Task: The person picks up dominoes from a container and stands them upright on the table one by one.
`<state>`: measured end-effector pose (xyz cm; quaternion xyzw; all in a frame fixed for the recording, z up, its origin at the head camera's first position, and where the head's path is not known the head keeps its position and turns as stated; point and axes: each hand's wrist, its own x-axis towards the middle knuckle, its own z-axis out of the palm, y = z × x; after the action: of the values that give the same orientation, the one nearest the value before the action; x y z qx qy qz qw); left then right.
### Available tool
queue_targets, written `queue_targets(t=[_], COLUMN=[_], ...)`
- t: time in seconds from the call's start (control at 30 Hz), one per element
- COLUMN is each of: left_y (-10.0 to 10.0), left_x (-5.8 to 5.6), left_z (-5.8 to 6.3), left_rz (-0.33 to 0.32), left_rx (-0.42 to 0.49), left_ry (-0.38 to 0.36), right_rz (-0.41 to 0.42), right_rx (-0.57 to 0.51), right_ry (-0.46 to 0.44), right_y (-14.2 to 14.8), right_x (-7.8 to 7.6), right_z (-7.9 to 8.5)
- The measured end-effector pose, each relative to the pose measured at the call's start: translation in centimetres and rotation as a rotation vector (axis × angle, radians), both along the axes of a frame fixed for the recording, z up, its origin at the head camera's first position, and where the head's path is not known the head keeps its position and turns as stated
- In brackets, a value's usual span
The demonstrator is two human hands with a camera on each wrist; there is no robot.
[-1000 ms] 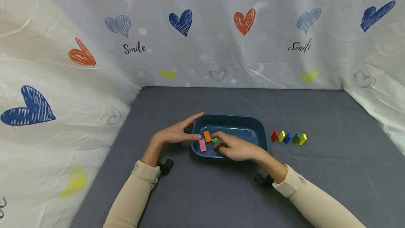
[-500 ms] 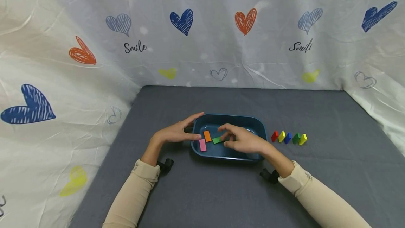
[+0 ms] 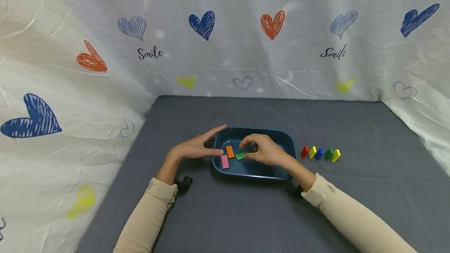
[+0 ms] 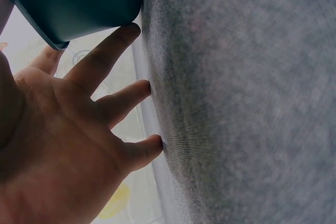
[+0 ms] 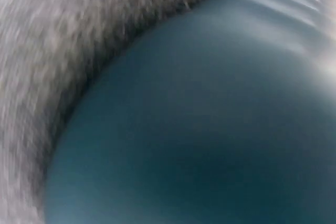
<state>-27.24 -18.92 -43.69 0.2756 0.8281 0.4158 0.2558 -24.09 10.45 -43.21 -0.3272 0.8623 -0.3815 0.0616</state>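
A dark teal tray [image 3: 260, 175] sits on the grey cloth. My left hand [image 3: 195, 147] rests at its left end, fingers spread and straight. Its index finger reaches along the far left corner and the thumb lies across the left rim. In the left wrist view, a straight finger [image 4: 102, 59] touches the tray's outer wall [image 4: 79, 3]. Inside the tray lie an orange block [image 3: 230, 152], a pink block [image 3: 225, 161] and a green block [image 3: 240, 155]. Over the tray, my right hand [image 3: 263, 150] has its thumb tip right at the green block's right end, index finger bent loosely above.
Right of the tray, several small blocks stand in a row: red [image 3: 304, 152], yellow [image 3: 312, 152], blue [image 3: 319, 154], green [image 3: 328, 154] and another yellow [image 3: 335, 155]. Behind the table [image 3: 267, 112] hangs a white curtain [image 3: 225, 57] printed with hearts. The right wrist view is blurred.
My right hand first draws back to the right, uncovering the green block, then comes back left with its thumb at that block's end. The left hand and the tray stay put.
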Motion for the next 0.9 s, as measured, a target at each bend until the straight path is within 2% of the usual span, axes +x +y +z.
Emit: queue_targets(t=[0.3,0.63,0.9], left_y=[0.2,-0.3,0.0], left_x=[-0.1,-0.1,-0.2], left_z=[-0.1,-0.4,-0.4], left_rz=[0.004,0.010,0.011], left_rx=[-0.008,-0.014,-0.016], left_ry=[0.003,-0.002,0.000], right_rz=[-0.014,-0.096,-0.093], right_rx=[0.025,0.146,0.202], right_ry=[-0.078,-0.040,-0.001], right_y=[-0.8,-2.0,-1.7], right_x=[-0.5,-0.1,0.0], right_z=[-1.1,-1.6,-1.4])
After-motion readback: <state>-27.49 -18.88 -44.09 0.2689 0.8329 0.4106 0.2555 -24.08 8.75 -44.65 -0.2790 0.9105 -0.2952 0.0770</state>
